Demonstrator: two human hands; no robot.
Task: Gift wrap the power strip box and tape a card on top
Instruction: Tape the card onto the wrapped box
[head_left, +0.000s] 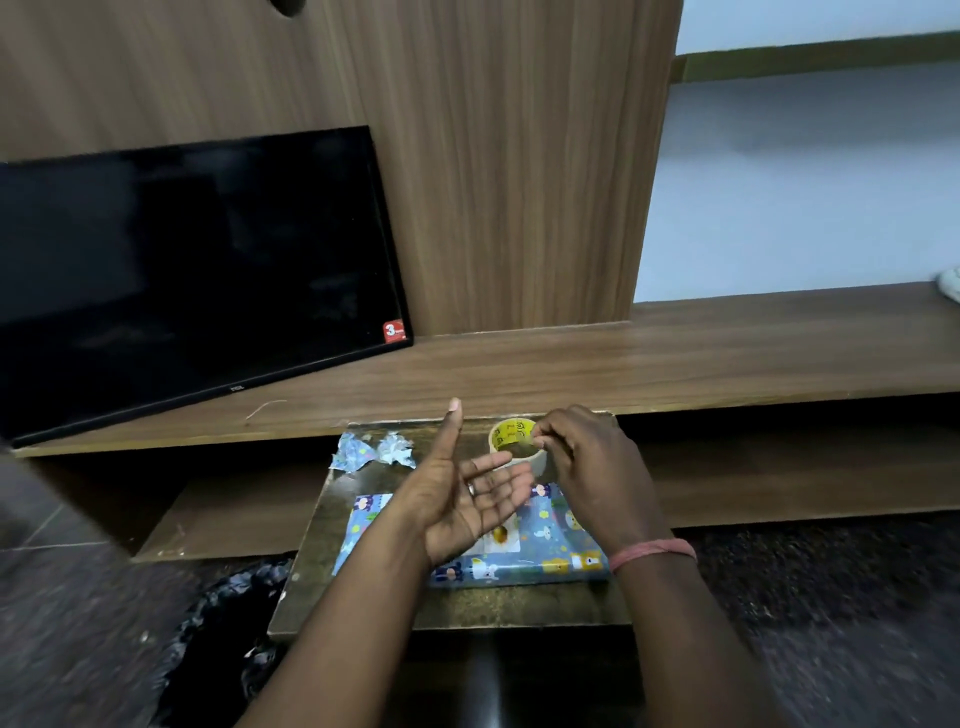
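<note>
The power strip box (550, 540) lies flat on a small dark table (467, 608), covered in blue cartoon-print wrapping paper. A small pale card (503, 538) lies on top of it, partly hidden by my left hand. A roll of clear tape (514, 441) with a yellow core stands behind the box. My left hand (462, 493) hovers over the box, palm up, fingers spread, holding nothing. My right hand (587, 457) pinches at the tape roll's right rim with thumb and fingertips.
Two crumpled scraps of wrapping paper (371, 451) lie at the table's back left. A black TV screen (192, 280) leans on a long wooden shelf (675, 358) behind. A black plastic bag (228, 623) lies on the floor at left.
</note>
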